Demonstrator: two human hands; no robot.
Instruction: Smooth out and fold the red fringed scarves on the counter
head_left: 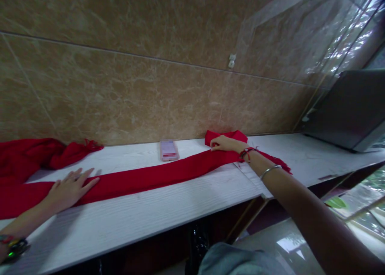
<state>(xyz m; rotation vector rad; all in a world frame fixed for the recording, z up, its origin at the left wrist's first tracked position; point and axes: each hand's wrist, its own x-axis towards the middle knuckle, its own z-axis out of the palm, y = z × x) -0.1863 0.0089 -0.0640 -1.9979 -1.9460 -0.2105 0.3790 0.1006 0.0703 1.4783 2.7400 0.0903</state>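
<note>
Left hand [66, 189] open flat on red scarf [150, 181], probably steadying it; right hand [226, 143] curled at bunched end, can't tell if pinching.

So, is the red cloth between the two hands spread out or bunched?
Spread out: the red cloth runs as a long, smooth strip between the left hand and right hand.
</note>
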